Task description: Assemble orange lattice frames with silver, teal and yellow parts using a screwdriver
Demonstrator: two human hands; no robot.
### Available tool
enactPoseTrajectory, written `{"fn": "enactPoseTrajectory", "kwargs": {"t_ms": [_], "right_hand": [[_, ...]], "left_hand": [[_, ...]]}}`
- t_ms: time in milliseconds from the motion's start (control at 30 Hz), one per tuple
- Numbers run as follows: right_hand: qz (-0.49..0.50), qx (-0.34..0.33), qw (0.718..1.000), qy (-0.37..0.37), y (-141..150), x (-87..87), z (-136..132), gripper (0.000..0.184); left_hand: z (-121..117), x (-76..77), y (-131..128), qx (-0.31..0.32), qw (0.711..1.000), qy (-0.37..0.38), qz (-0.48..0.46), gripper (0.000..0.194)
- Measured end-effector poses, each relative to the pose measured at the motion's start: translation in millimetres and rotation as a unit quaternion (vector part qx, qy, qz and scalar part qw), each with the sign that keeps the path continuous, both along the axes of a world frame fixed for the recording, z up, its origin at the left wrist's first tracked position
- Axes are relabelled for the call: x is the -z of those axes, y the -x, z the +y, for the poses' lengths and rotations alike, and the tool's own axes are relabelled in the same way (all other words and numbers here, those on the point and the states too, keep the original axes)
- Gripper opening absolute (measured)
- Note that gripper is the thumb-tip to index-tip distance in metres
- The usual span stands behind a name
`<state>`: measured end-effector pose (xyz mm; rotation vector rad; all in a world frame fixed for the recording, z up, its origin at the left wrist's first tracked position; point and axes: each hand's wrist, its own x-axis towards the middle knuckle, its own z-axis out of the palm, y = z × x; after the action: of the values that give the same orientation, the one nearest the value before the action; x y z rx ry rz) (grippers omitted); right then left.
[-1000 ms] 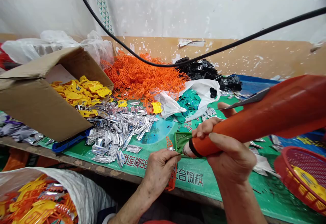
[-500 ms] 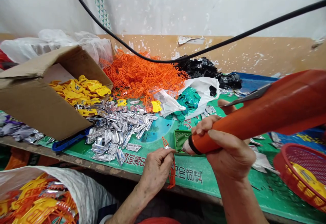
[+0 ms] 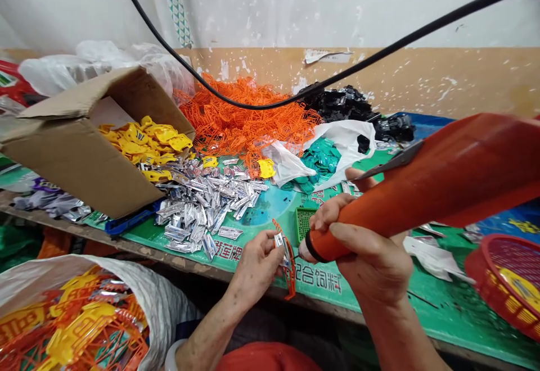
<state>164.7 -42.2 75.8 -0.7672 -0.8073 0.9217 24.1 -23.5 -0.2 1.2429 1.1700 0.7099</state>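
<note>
- Your left hand (image 3: pixel 257 267) is closed in a tight pinch, thumb against fingers, on an orange plastic lattice piece (image 3: pixel 289 272). The piece stands upright over the green printed mat (image 3: pixel 333 284), with a silver foil strip (image 3: pixel 279 241) at its upper part.
- Your right hand (image 3: pixel 371 258) is wrapped firmly round a thick orange-handled tool (image 3: pixel 422 208). Its pale tip (image 3: pixel 304 253) sits just beside the lattice piece; you cannot tell from this view whether they touch.
- The lattice looks light and springy, with thin bars that will flex and snag. Take hold where the bars join near the foil, not at the loose outer edge.
- The foil looks thin, slick and easy to crease, so press it flat between your finger pads.
- The tool looks stiff and bulky, so a grip close to its black collar (image 3: pixel 315 246) should steady the tip.
- Since the earlier frame, the lattice piece has turned to show more foil, your hands sit closer together, and the whole view has tilted.
- A small green mesh tray (image 3: pixel 302 224) lies just past the tip. A pile of silver foil pieces (image 3: pixel 202 208) lies to your left, beside a cardboard box (image 3: pixel 76 163) of yellow plastic pieces (image 3: pixel 145 143). A red basket (image 3: pixel 502 286) sits to your right.
</note>
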Motion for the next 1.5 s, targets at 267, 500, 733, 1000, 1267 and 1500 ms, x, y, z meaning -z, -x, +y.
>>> {"fn": "enactPoseTrajectory", "kwargs": {"t_ms": [267, 500, 733, 1000, 1267, 1500], "right_hand": [[-0.032, 0.001, 0.999, 0.019, 6, -1.6, -4, 0.025], [-0.073, 0.019, 0.997, 0.035, 7, 0.5, -3, 0.008], [-0.097, 0.013, 0.995, 0.036, 8, 4.0, 0, 0.007], [-0.089, 0.022, 0.995, 0.037, 12, 4.6, 3, 0.007], [-0.077, 0.017, 0.997, 0.004, 5, 4.1, 4, 0.008], [-0.041, 0.02, 0.999, 0.009, 5, 3.9, 3, 0.009]], "left_hand": [[-1, -7.6, 0, 0.012, 0.999, -0.035, 0.035, 0.032], [0, -2.2, -4, 0.016, 0.996, -0.071, 0.058, 0.025], [0, 2.4, -6, 0.017, 0.995, -0.08, 0.053, 0.024], [0, 4.6, -5, 0.013, 0.997, -0.076, 0.028, 0.024], [0, 2.1, -6, 0.014, 0.998, -0.061, 0.019, 0.027], [0, 2.8, -8, 0.008, 0.999, -0.012, -0.039, 0.025]]}}
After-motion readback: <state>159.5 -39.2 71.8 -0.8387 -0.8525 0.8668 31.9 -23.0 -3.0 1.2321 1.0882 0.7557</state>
